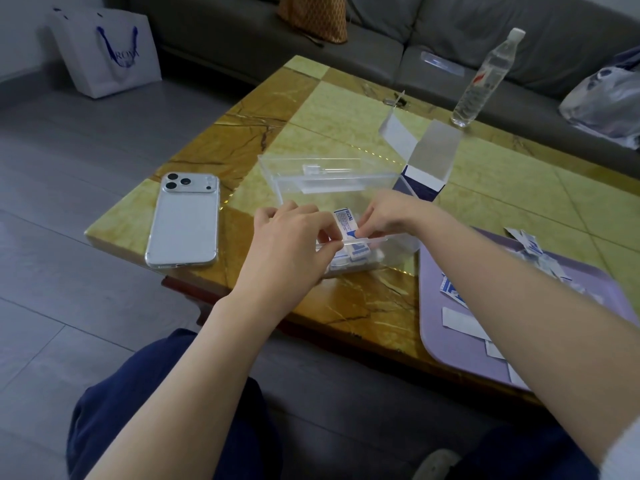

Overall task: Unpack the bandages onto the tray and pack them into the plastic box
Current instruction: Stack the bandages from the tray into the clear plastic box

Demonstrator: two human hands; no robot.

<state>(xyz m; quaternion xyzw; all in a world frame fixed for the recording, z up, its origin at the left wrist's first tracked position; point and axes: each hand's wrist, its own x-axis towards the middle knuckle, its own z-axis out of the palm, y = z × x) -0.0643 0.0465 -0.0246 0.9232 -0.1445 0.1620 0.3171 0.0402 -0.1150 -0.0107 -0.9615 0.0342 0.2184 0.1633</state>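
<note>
Forearms (194, 358) converge at frame centre; left hand (294, 237) and right hand (391, 216), each grip narrow, pinch a white-and-blue paper bandage strip (346, 220) just inside the clear rectangular plastic box (311, 174) on the glossy marbled worktop (346, 112).

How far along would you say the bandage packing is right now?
Done: the carton stands open, and a few packed bandages already lie in the plastic box. In hand: left hand and right hand hold a stack of bandages at its near wall. Left: the loose bandages on the tray.
</note>
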